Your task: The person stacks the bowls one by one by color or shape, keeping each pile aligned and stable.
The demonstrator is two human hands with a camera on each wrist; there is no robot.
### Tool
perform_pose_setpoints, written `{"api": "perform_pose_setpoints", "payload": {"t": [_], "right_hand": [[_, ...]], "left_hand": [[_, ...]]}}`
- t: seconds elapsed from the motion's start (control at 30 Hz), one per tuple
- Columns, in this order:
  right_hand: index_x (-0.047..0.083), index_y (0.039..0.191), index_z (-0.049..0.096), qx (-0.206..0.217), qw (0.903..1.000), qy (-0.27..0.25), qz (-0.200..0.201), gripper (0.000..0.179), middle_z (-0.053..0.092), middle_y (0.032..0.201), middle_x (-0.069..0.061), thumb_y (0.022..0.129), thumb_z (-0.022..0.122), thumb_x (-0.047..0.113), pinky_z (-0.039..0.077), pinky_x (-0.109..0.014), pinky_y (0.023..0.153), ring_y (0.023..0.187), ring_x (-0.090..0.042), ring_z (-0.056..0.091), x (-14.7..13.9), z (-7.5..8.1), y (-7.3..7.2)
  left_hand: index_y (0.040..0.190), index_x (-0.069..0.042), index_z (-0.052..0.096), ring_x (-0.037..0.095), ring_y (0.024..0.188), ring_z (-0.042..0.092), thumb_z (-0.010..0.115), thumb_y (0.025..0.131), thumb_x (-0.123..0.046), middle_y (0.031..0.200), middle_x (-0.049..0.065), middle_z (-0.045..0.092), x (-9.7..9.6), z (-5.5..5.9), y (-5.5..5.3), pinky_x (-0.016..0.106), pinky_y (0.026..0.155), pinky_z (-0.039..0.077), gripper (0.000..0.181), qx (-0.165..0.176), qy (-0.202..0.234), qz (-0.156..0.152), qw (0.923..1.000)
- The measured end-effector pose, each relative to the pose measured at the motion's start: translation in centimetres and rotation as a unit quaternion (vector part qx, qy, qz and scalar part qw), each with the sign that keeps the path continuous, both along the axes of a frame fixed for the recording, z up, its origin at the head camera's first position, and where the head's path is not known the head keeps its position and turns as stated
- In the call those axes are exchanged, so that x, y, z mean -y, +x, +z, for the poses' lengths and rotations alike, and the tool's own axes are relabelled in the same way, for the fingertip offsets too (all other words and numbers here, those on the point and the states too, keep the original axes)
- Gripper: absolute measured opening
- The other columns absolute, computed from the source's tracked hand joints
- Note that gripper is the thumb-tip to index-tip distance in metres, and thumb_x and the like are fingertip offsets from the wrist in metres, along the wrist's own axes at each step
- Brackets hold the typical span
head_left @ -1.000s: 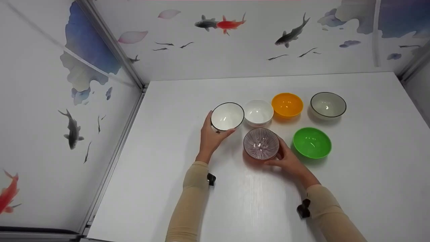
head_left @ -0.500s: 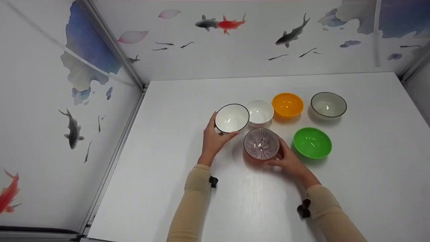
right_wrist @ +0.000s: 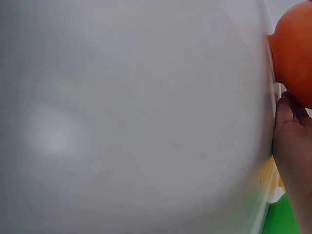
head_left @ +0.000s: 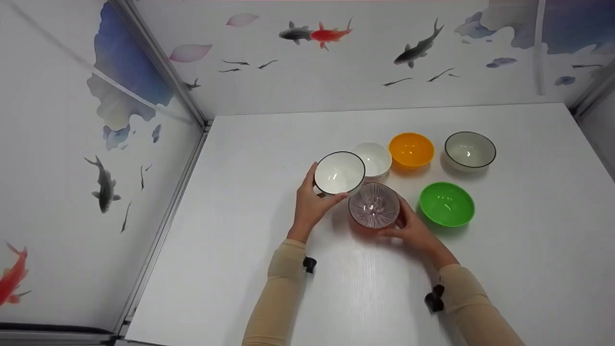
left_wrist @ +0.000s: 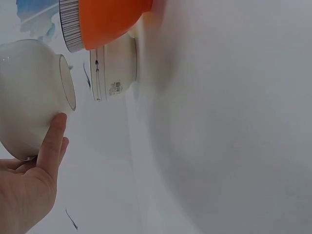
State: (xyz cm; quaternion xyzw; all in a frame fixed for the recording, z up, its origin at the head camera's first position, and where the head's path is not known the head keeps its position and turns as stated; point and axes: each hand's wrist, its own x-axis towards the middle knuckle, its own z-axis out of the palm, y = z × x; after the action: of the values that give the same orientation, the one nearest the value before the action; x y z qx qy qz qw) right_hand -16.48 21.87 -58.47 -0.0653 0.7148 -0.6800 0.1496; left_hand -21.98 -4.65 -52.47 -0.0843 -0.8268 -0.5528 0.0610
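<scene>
My left hand (head_left: 310, 207) grips a white bowl with a thin dark rim (head_left: 339, 172), thumb at its near side and fingers round the left. In the left wrist view this bowl (left_wrist: 27, 92) is up off the table. On the table stands a bowl with purple-striped inside (head_left: 374, 205), its outer wall orange (right_wrist: 295, 53) in the right wrist view. My right hand (head_left: 417, 231) holds that one from the right, low on its side. From the head, the left-hand bowl overlaps the striped bowl's upper left edge and part of a plain white bowl (head_left: 378, 156) behind.
An orange bowl (head_left: 411, 150) sits right beside the plain white one. Farther right is a grey bowl with a dark rim (head_left: 470, 150), and a green bowl (head_left: 447, 204) stands right of my right hand. White panels with painted fish border the white table (head_left: 216, 269) at back and left.
The left hand has carried the dark-rimmed white bowl rightward and a little nearer, up to the striped bowl. My right hand and the striped bowl have stayed put.
</scene>
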Motion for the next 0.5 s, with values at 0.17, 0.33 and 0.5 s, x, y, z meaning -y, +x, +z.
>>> {"api": "perform_pose_setpoints", "payload": {"t": [0.17,0.33,0.5], "right_hand": [[0.014,0.161,0.001,-0.001,1.0,-0.006,0.0,0.117,0.003,0.169,-0.011,0.077,0.081,0.001,0.013,-0.043,0.125,0.156,-0.032,0.01,0.0,-0.1,0.0],[0.013,0.161,0.0,-0.005,1.0,-0.008,0.002,0.118,0.002,0.169,-0.011,0.077,0.081,0.001,0.013,-0.044,0.125,0.156,-0.033,0.01,0.1,0.0,0.0],[0.014,0.161,0.0,-0.009,0.9999,-0.005,0.003,0.118,0.003,0.169,-0.01,0.077,0.082,0.002,0.016,-0.041,0.125,0.155,-0.032,0.011,0.0,-0.1,-0.1]], "left_hand": [[0.155,0.0,0.028,0.028,0.136,0.052,0.091,0.071,-0.033,0.153,0.017,0.045,-0.4,0.2,0.5,0.036,0.095,0.057,0.109,0.0,0.005,-0.012,0.9999],[0.155,0.0,0.029,0.028,0.137,0.05,0.091,0.071,-0.035,0.154,0.017,0.044,-0.9,0.1,1.0,0.037,0.1,0.055,0.11,-0.005,0.007,-0.018,0.9998],[0.155,0.0,0.029,0.029,0.137,0.051,0.092,0.069,-0.032,0.153,0.018,0.045,-1.3,-0.2,1.5,0.035,0.102,0.053,0.111,-0.011,0.018,-0.021,0.9996]]}}
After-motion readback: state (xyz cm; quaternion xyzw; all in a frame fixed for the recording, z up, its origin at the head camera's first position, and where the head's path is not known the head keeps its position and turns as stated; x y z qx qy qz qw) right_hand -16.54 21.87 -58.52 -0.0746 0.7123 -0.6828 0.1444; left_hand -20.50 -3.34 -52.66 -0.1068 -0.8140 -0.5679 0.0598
